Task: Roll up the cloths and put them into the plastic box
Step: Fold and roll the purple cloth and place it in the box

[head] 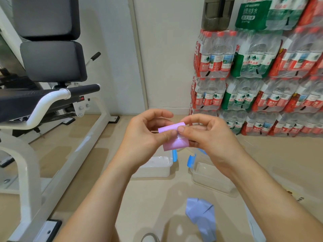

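Note:
A pink cloth point(175, 143), rolled into a short tube, is held up in front of me between both hands. My left hand point(145, 135) grips its left end, thumb on the front of the roll. My right hand point(208, 135) pinches the right end with the thumb pressed on the roll's front. Below the hands on the floor sit a clear plastic box point(209, 179) with blue clips and its lid point(155, 167) to the left. A blue cloth point(201, 215) lies crumpled on the floor near me.
A white-framed weight bench point(52, 95) with black pads fills the left side. Stacked packs of bottled water point(262, 81) line the wall at the right. Beige floor lies between them.

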A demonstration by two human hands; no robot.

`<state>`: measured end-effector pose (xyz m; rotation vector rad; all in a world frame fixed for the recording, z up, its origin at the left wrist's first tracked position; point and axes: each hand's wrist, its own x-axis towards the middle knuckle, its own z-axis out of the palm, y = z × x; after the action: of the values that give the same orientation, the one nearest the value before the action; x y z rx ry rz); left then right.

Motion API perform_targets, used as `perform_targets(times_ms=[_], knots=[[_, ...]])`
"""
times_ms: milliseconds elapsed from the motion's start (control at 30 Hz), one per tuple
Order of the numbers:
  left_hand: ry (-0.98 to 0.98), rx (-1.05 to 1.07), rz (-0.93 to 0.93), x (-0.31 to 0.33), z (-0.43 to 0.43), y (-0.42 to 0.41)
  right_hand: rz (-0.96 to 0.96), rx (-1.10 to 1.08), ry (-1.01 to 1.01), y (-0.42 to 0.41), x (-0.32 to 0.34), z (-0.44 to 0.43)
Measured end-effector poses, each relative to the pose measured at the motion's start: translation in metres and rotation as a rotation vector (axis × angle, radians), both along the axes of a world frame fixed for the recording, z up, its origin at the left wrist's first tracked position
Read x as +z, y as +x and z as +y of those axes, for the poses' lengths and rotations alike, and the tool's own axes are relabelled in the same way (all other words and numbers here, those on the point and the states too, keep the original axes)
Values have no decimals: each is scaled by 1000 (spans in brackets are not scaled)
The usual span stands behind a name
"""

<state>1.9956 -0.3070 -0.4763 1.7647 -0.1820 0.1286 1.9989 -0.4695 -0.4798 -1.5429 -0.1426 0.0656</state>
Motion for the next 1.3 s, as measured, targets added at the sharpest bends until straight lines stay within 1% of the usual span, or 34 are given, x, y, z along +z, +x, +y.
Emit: perform_targets(times_ms=[67, 200, 300, 367, 433, 500, 567, 733, 867, 1033, 1200, 1300], knots=[[13, -42, 37, 0, 1, -1, -13, 1, 0, 0, 1, -2], [8, -47, 61, 0, 3, 0, -31, 2, -69, 1, 1, -4], [1, -28, 62, 0, 2, 1, -2, 29, -38, 1, -1, -5], [-60, -7, 68, -1, -1, 1, 25, 56, 7, 1, 1, -6], [-169, 17, 88, -2, -4, 1, 22, 81, 10, 0, 3, -7], [-250, 30, 96, -4, -8, 1, -16, 61, -15, -1, 2, -6], [-272, 57, 73, -5, -11, 1, -48, 13, -36, -1, 1, -5], [-220, 92, 15, -4, -16, -1, -65, -25, -41, 0, 2, -4], [-185, 118, -24, -4, -16, -1, -74, -15, -3, -1, 2, -1], [-55, 128, -104, -3, -17, -2, -53, 9, 89, -3, 4, 0], [94, 115, -196, -5, -23, -4, -38, -99, 70, -1, 3, 1], [183, 97, -265, -8, -25, -4, -18, -141, 103, 3, 4, -5]])
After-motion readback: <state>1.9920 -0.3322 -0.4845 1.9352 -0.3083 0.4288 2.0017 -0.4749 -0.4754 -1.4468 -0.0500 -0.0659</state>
